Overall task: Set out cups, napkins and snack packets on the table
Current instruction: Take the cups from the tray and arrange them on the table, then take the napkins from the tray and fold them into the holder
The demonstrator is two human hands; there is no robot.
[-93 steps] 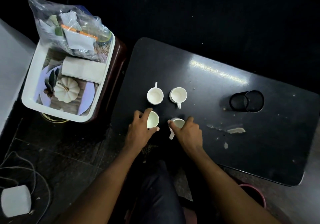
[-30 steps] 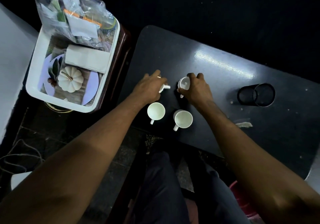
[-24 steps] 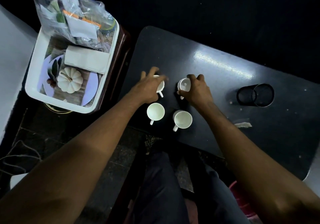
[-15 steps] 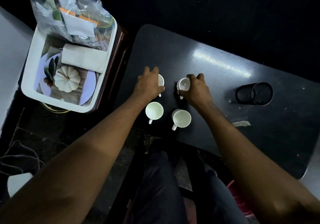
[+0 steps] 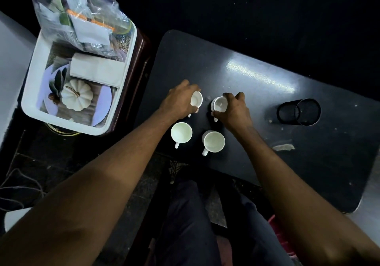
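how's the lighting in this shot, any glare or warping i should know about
Head view: dim overall, the background beyond the table nearly black; a bright streak of glare lies across the tabletop's far side; the white cups and the tray stand out brightest; wide-angle stretch makes the forearms balloon toward the bottom corners; the left hand and right hand look reasonably sharp.

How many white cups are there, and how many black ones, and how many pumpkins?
White cups: 4, two held, two standing free
Black mesh cups: 1, lying on its side
White pumpkins: 1, in the white tray
Total: 6
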